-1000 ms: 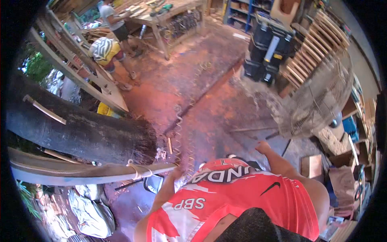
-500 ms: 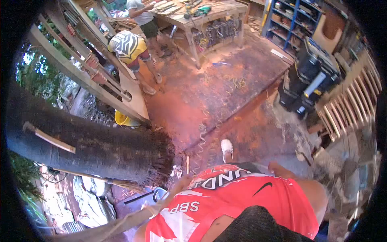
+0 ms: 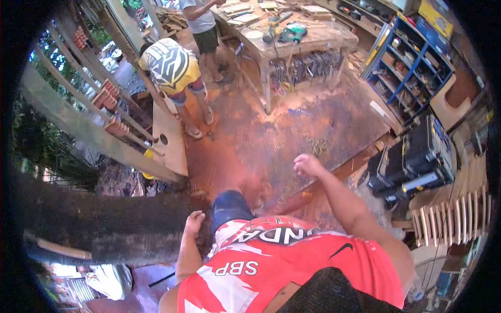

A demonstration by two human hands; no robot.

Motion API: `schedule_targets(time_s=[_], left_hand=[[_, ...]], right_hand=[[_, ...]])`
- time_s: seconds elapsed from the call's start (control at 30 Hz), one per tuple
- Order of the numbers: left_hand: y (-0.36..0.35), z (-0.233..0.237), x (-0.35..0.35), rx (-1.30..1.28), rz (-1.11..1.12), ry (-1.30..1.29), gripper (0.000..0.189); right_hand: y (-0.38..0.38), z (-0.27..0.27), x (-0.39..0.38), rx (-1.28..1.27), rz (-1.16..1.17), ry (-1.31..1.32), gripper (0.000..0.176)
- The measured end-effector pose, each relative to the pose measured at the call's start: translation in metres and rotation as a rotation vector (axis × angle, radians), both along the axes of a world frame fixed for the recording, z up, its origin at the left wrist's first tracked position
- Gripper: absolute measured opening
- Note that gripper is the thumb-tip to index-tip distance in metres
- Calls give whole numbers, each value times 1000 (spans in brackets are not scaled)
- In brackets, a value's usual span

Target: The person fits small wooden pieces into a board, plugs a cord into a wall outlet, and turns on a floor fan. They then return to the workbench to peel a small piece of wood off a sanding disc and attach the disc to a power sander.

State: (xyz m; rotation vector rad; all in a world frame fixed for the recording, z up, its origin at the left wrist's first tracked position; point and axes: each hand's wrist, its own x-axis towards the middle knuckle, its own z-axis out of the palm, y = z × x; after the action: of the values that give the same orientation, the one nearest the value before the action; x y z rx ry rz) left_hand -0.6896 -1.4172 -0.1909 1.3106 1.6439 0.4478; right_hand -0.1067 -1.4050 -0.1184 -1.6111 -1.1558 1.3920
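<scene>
My left hand [image 3: 194, 223] hangs low beside the red and white jersey [image 3: 282, 255], next to the dark trunk [image 3: 151, 219]. Its fingers are curled, and whether anything small is inside is hidden. Raised in front of me over the dusty floor [image 3: 245, 135], my right hand [image 3: 309, 165] is closed, its fingers bent inward; nothing can be made out in it. A bent leg in dark blue cloth [image 3: 229, 208] shows between the two arms.
One person [image 3: 169, 65] bends forward at the upper left; another [image 3: 201, 21] stands by a workbench [image 3: 308, 47] with a green tool [image 3: 293, 34]. Blue shelves [image 3: 412, 62], black toolboxes [image 3: 407, 161] and curved wooden slats [image 3: 451, 219] line the right.
Both my hands have come up into clearer view, the right one forward over the floor. The bench and people appear nearer. A bent leg now shows where a white shoe was.
</scene>
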Motion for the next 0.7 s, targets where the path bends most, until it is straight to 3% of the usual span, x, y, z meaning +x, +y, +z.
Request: schedule_targets(time_s=[0.07, 0.1, 0.17, 0.23, 0.3, 0.33, 0.4, 0.5, 0.57, 0.63, 0.7], left_hand=[[67, 41, 23, -113, 85, -7, 38], [110, 42, 27, -25, -12, -31, 37], [214, 30, 42, 35, -54, -101, 36], [307, 16, 39, 58, -134, -149, 36], [417, -15, 58, 32, -235, -130, 41], [444, -29, 64, -51, -291, -88, 46], [474, 24, 103, 33, -475, -59, 44], [509, 45, 143, -49, -577, -197, 42], [542, 59, 172, -70, -664, -318, 40], [569, 81, 213, -64, -768, -423, 39], [599, 110, 260, -33, -901, -457, 40]], right_hand=[[45, 0, -14, 53, 55, 66, 16], [72, -3, -22, 70, 75, 75, 16], [121, 2, -28, 133, 76, -80, 16], [172, -13, -25, -28, 31, -255, 15], [208, -50, -11, 18, -49, -229, 14], [230, -33, -17, -59, -121, -171, 14], [255, -24, -33, -165, -193, -99, 14], [306, -2, -41, -88, -2, -325, 13], [353, 33, -54, -163, -93, -120, 12], [388, 31, -46, -55, -98, -127, 8], [419, 74, -45, 27, -162, -6, 8]])
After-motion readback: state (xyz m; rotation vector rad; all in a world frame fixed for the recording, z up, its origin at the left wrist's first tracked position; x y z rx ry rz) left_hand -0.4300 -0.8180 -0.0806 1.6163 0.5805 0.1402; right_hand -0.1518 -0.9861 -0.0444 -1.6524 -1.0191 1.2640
